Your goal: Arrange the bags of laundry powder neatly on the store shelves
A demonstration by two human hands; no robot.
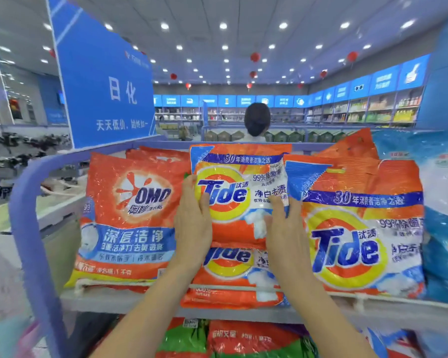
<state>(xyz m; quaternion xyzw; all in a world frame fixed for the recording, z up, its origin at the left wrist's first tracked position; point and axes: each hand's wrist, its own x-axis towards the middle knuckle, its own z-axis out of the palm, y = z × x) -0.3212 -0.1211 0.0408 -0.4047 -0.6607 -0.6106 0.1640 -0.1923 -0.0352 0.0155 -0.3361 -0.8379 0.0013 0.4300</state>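
- Left hand (pixel 193 220) and right hand (pixel 282 228) are both open, fingers straight, pressed flat on the front of a small orange bag (pixel 239 192); neither is curled round it
- The bag stands upright between the two hands on the top shelf (pixel 130 302); the left hand covers its left edge, the right hand its lower right corner
- Just under the hands, a second small bag (pixel 233 270) leans at the shelf's front rail
- Left of the left hand stands a red-orange bag (pixel 130 218); it touches the hand's outer side
- Right of the right hand leans a big orange bag (pixel 360 241); beyond it, blue bags (pixel 442 215)
- Below the wrists, more bags (pixel 243 339) lie on a lower shelf
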